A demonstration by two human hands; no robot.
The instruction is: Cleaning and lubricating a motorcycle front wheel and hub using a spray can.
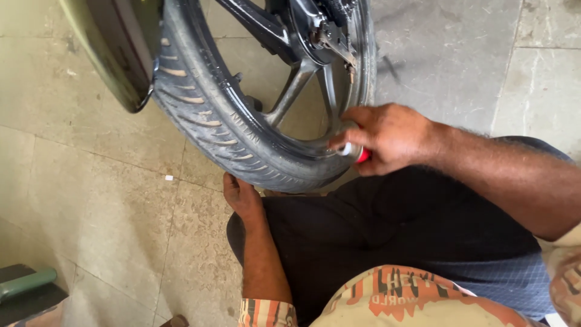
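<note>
a pale tiled floor (97,200) is filling most of the view, and a motorcycle wheel (242,115) is standing on it, its black tyre (206,115) taking up the upper middle with the dark spokes (296,85) and the hub (327,30) rising behind. a dark mudguard (115,54) is hanging over the tyre at the upper left, close to the tread. the person is crouching right against the wheel, with dark trousers (387,236) spreading below it and a patterned shirt (411,297) at the bottom edge. the right hand (387,138) is curling its fingers around a small can (354,151) with a white and red tip, holding it against the inner side of the rim at the low part of the wheel. the left hand (241,195) is resting under the tyre where it is meeting the floor, and whether its fingers are closing on anything is not something the view is showing. the rim near the can is looking glossy, so the work seems to be under way on this lower stretch, while the upper rim is running out of view and cannot be judged. open room is lying to the left over the bare tiles and to the upper right past the rim; the space between spokes is narrow, and the knees are crowding the wheel from below. a green handle (27,281) is lying at the lower left corner, well apart from both hands.
</note>
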